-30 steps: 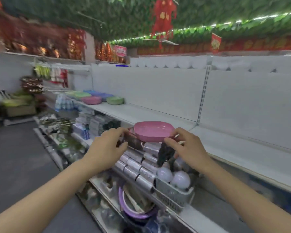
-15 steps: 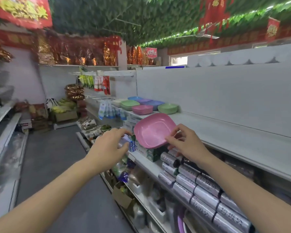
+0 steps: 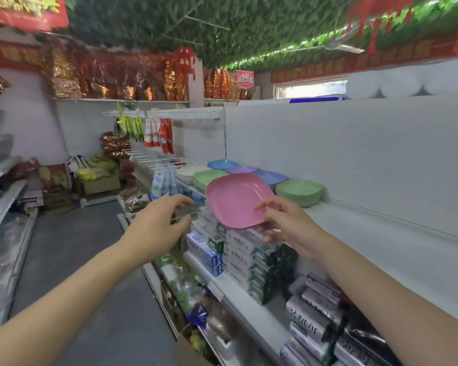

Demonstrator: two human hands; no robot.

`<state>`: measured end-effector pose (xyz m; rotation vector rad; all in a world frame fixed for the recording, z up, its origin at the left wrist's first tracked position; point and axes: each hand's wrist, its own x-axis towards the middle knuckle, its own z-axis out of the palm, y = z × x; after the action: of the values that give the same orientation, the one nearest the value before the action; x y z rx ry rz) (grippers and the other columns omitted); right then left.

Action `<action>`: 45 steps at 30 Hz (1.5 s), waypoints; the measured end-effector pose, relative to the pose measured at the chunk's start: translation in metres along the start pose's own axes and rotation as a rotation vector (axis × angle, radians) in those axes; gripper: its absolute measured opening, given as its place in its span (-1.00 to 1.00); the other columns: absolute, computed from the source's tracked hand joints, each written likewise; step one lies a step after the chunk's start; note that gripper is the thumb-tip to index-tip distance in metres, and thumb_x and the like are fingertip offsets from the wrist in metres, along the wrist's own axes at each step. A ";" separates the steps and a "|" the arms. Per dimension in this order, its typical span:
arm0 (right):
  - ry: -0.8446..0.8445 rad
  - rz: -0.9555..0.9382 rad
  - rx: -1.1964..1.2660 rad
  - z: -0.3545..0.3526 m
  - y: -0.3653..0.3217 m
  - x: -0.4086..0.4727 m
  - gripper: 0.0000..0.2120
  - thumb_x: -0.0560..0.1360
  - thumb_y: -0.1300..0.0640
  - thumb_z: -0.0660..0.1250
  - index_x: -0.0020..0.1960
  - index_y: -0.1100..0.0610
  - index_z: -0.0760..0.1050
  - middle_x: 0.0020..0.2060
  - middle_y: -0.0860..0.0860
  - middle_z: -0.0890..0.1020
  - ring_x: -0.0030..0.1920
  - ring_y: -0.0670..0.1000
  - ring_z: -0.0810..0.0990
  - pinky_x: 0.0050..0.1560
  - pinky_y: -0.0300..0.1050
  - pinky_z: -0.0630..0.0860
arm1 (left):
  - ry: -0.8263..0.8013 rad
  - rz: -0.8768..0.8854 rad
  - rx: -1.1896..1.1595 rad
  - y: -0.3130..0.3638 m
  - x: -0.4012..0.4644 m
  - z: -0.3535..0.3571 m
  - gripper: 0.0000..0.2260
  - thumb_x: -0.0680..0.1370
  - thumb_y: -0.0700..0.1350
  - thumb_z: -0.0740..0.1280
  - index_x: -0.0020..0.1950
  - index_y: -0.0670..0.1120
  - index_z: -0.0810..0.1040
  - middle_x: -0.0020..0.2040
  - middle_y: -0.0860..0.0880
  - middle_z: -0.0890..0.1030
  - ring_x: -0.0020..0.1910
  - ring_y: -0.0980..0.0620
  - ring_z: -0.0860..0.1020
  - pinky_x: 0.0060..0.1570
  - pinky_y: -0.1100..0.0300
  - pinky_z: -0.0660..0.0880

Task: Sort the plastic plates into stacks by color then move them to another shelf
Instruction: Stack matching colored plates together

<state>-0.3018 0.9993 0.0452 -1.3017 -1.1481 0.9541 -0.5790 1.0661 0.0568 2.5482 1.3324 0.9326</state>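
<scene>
My right hand (image 3: 280, 223) pinches the near rim of a pink plastic plate (image 3: 236, 200), which is tilted with its hollow facing me, in front of the white shelf (image 3: 354, 223). My left hand (image 3: 159, 220) hovers to the plate's left, fingers loosely spread, holding nothing and not touching it. Further along the shelf stand plate stacks: a green stack (image 3: 300, 191), another green stack (image 3: 209, 178), blue plates (image 3: 271, 177), a purple plate (image 3: 241, 169), a light blue plate (image 3: 221, 164) and white plates (image 3: 188, 173).
Boxed goods (image 3: 238, 252) and wrapped rolls (image 3: 315, 320) fill the lower shelves under the plate. The grey aisle floor (image 3: 72, 260) runs on the left, with another shelf unit (image 3: 3, 207) beyond it. Cartons (image 3: 98, 184) sit at the aisle's end.
I have moved along the aisle toward the plate stacks. The pink plate tipped from level to facing me, and my left hand came off its rim; only my right hand holds it now.
</scene>
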 end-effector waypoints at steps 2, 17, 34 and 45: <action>0.001 -0.041 -0.054 0.002 -0.001 0.025 -0.81 0.57 0.35 0.30 0.13 0.18 0.57 -0.20 0.18 0.64 -0.21 0.08 0.69 -0.29 -0.01 0.63 | 0.010 0.004 -0.016 -0.018 0.031 0.008 -0.74 0.63 0.01 0.29 0.33 0.14 0.50 0.18 0.13 0.55 0.19 0.12 0.51 0.18 0.05 0.50; 0.474 -0.046 -0.262 0.029 0.000 0.152 -0.88 0.61 0.26 0.35 0.12 0.16 0.61 -0.04 0.19 0.62 0.01 0.25 0.74 -0.25 -0.03 0.62 | -0.170 0.405 -0.225 -0.165 0.236 0.080 -0.75 0.61 -0.01 0.33 0.29 0.13 0.52 0.20 0.16 0.57 0.14 0.20 0.49 0.21 0.07 0.47; 0.687 0.109 -0.397 0.061 -0.002 0.156 -0.80 0.63 0.17 0.34 0.23 0.03 0.59 0.00 0.16 0.63 -0.11 0.10 0.74 -0.24 -0.09 0.63 | -0.259 0.722 -0.440 -0.116 0.351 0.149 -0.80 0.61 0.01 0.31 0.22 0.17 0.55 0.09 0.12 0.56 0.12 0.10 0.52 0.17 -0.01 0.48; 0.845 0.210 -0.593 0.107 -0.002 0.160 -0.73 0.64 0.07 0.32 0.33 -0.09 0.49 0.04 0.11 0.57 -0.10 0.06 0.73 -0.17 0.05 0.70 | -0.306 0.944 -0.468 -0.108 0.385 0.139 -0.80 0.62 0.03 0.27 0.24 0.18 0.54 0.17 0.09 0.54 0.17 0.04 0.50 0.21 -0.08 0.45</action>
<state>-0.3730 1.1777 0.0534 -2.0582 -0.6279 0.1083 -0.4126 1.4546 0.0849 2.6998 -0.2260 0.7558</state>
